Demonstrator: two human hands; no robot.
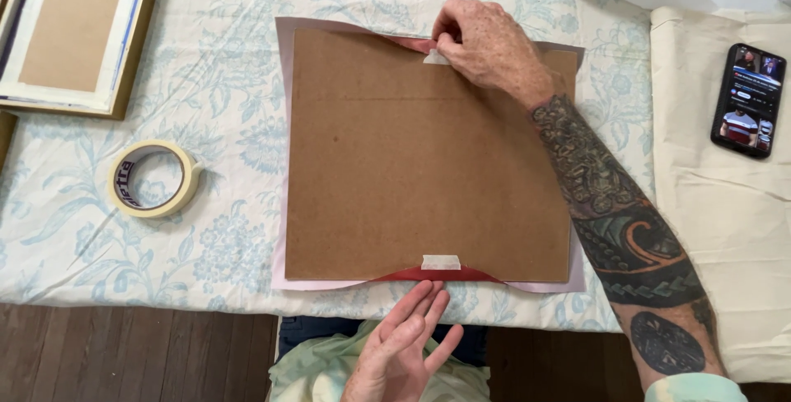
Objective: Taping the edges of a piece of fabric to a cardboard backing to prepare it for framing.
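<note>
Brown board (428, 163) lies mid-worktop on a pale sheet, long axis left to right. Left hand (404, 348) hovers at its near edge, fingers loosely spread, beside near tape (441, 262). Right hand (486, 44) is pressing far tape (434, 58) down, fingers pressed together.

brown backing board (428, 155): 1 | tape strips (441, 262): 2 | tape roll (154, 179): 1 | phone (749, 99): 1 | picture frame (78, 35): 1

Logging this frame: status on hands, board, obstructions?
Right hand pressing tape strip on brown backing board, far edge. Left hand open, off near edge. Tape roll left, clear.
</note>
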